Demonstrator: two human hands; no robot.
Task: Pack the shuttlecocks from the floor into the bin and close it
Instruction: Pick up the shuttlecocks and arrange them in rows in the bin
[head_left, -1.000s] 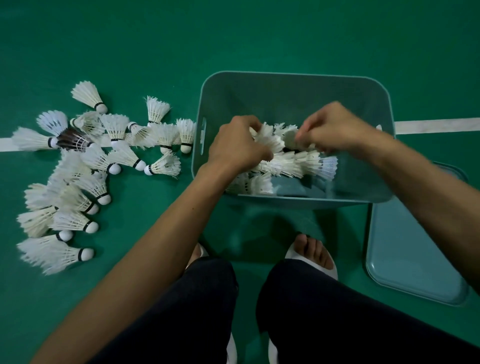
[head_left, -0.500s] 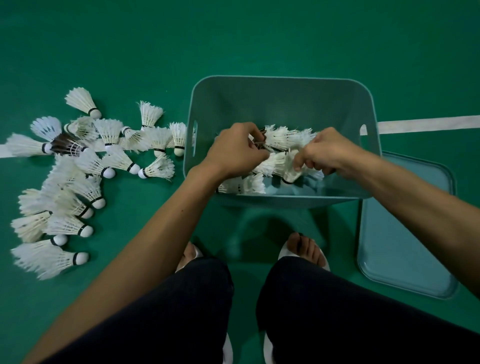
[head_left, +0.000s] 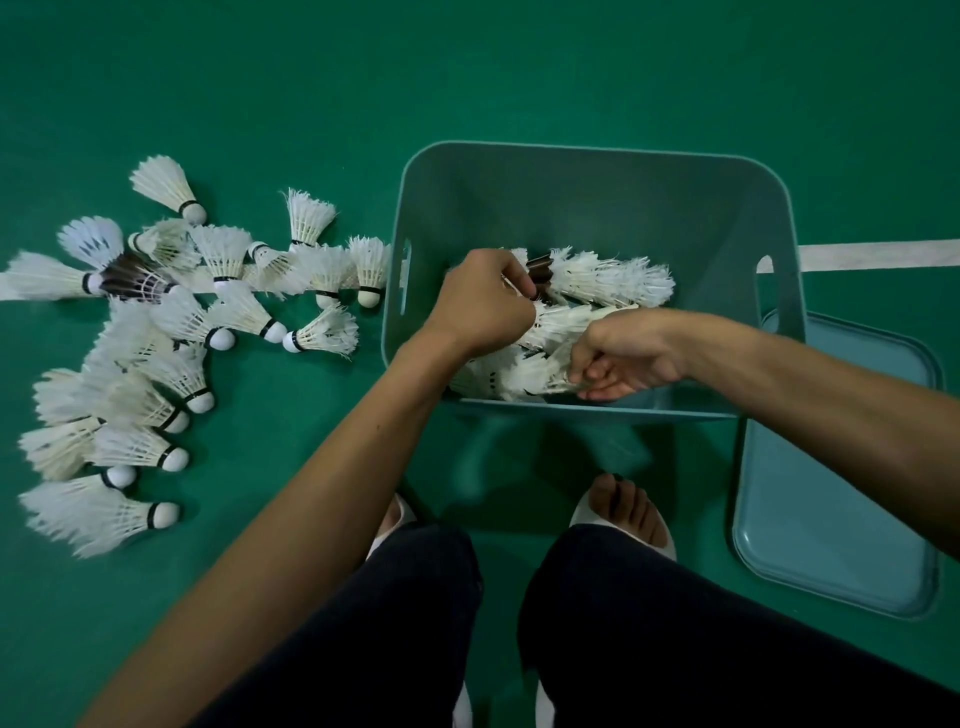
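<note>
shuttlecocks (head_left: 608, 280) in bin (head_left: 571, 208) lying sideways, feathers rightward

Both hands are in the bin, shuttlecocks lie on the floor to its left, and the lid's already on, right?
Not the lid: the head view shows it lying on the floor right of the open bin. The rest holds.

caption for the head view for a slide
Left hand and right hand grip shuttlecocks in the teal bin; loose pile on floor, lid alongside.
</note>
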